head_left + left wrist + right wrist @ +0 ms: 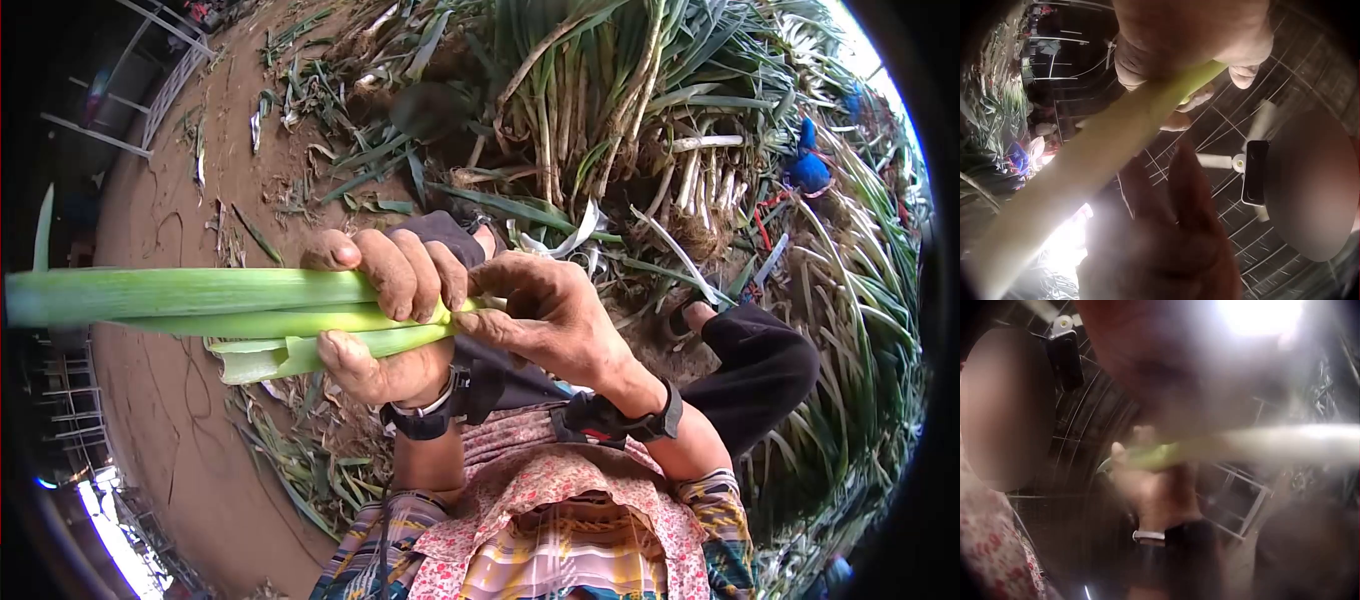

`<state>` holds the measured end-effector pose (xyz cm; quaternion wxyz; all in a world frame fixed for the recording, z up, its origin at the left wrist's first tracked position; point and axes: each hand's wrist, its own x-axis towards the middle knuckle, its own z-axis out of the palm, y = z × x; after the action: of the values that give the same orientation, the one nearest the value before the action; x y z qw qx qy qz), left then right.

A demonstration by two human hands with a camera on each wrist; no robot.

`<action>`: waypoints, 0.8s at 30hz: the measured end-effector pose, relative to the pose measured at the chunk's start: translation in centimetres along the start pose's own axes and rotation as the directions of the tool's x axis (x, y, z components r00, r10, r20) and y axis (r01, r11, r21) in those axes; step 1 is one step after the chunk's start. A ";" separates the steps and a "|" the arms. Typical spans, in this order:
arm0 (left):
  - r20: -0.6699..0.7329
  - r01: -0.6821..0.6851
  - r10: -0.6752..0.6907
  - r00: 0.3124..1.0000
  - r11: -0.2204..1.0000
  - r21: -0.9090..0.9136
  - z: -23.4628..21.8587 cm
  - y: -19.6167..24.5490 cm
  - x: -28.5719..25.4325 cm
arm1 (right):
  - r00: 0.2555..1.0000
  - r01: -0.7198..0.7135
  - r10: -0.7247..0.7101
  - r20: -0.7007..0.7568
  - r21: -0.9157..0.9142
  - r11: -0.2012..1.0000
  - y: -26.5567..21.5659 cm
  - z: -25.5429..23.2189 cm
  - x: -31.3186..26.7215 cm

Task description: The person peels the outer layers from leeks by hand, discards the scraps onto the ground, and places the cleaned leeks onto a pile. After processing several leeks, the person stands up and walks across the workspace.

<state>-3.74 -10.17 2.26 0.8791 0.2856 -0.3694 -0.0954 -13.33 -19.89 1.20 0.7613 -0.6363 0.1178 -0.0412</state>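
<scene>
A large green onion (200, 295) lies sideways across the head view, its broad green leaves pointing left. My left hand (390, 290) grips the leaf bases, fingers curled over the top and thumb below. One shorter leaf (260, 360) has a cut, open end. Close beside it, my right hand (555, 315) pinches with thumb and forefinger where the leaves join the stalk. That hand covers the stalk from above. The pale stalk (1079, 162) shows in the left wrist view, running down and left. In the right wrist view, the stalk (1285, 445) is blurred.
Upright green onions (570, 110) stand bunched ahead, and a long heap (850, 300) lies along the right. Loose trimmings (300, 450) litter the brown ground (150, 400). A blue object (808, 170) sits on the heap. The person's bent leg (760, 370) is at right.
</scene>
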 end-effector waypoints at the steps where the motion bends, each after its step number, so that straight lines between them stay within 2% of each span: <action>1: 0.014 0.017 -0.017 1.000 1.000 -0.015 -0.2 0.0 -0.1 | 0.999 -0.047 0.047 0.012 0.043 0.998 0.2 0.0 0.1; 2: 0.027 0.034 -0.033 0.999 0.999 -0.029 -0.3 -0.1 -0.2 | 0.995 0.102 -0.102 -0.020 -0.009 0.995 1.4 0.1 0.2; 5: -0.050 0.016 -0.020 0.999 0.997 -0.082 -0.8 -0.3 -0.4 | 0.987 -0.004 0.043 -0.155 0.243 0.970 2.6 -0.4 -0.7; 6: -0.037 0.018 -0.023 0.999 0.991 -0.130 -1.3 -0.1 -0.2 | 0.977 -0.012 0.074 -0.200 0.291 0.957 3.4 -1.2 -0.9; 7: -0.043 0.042 -0.048 0.998 0.990 -0.137 -1.4 -0.2 0.0 | 0.963 -0.019 0.085 -0.257 0.248 0.969 3.8 -1.8 -1.1; 9: -0.050 0.098 -0.107 0.993 0.984 -0.147 -1.3 -0.3 0.2 | 0.949 0.112 -0.072 -0.306 0.114 0.987 3.6 -2.2 -1.4; 10: -0.046 0.132 -0.144 0.989 0.972 -0.192 -1.6 -0.5 0.1 | 0.951 0.120 -0.149 -0.269 -0.121 0.985 3.0 -2.5 -1.4; 11: -0.012 0.149 -0.155 0.988 0.967 -0.206 -1.5 -0.7 0.3 | 0.906 0.310 -0.419 -0.069 -0.566 0.764 2.7 -3.5 -1.2; 13: 0.049 0.190 -0.183 0.982 0.954 -0.232 -1.0 -1.0 0.6 | 0.944 0.308 -0.329 0.007 -0.371 0.876 3.2 -2.8 -1.6; 14: 0.061 0.229 -0.221 0.973 0.954 -0.193 -0.8 -1.7 0.5 | 0.949 0.315 -0.315 0.034 -0.194 0.929 4.4 -2.0 -1.3; 15: -0.020 0.252 -0.256 0.966 0.961 -0.114 -0.2 -2.4 0.4 | 0.998 0.053 -0.055 0.017 0.064 0.996 4.4 -1.6 -2.2; 16: -0.108 0.317 -0.305 0.946 0.941 0.119 0.1 -2.9 0.0 | 0.991 0.081 -0.067 -0.115 0.124 0.989 4.6 -1.0 -2.4; 17: -0.201 0.380 -0.329 0.923 0.862 0.334 0.2 -3.4 -0.7 | 0.966 0.121 -0.075 -0.248 0.176 0.977 4.8 -0.7 -2.5; 18: -0.176 0.293 -0.235 0.956 0.747 0.597 -0.3 -4.3 -1.7 | 0.940 0.150 -0.089 -0.329 0.164 0.975 4.8 -0.7 -2.4; 19: -0.176 0.250 -0.177 0.968 0.677 0.692 0.5 -4.7 -1.9 | 0.909 0.196 -0.125 -0.398 0.144 0.970 5.0 -0.6 -2.4; 21: -0.260 0.323 -0.194 0.946 0.649 0.689 0.8 -5.8 -2.5 | 0.858 0.313 -0.210 -0.468 0.154 0.937 5.3 -0.5 -2.3; 22: -0.233 0.283 -0.162 0.959 0.577 0.766 1.2 -6.3 -2.7 | 0.815 0.387 -0.204 -0.543 0.247 0.888 5.6 -0.2 -2.1; 23: -0.203 0.239 -0.127 0.971 0.499 0.833 1.6 -6.8 -2.8 | 0.778 0.414 -0.220 -0.588 0.217 0.884 6.2 -0.2 -2.1; 24: -0.223 0.228 -0.079 0.972 0.568 0.791 1.9 -7.8 -3.1 | 0.755 0.428 -0.248 -0.606 0.170 0.888 6.8 -0.1 -2.2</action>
<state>-6.96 -16.22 -2.96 0.6665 0.6931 -0.2728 0.0313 -16.07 -18.21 -5.23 0.7572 -0.4829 0.2134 -0.3847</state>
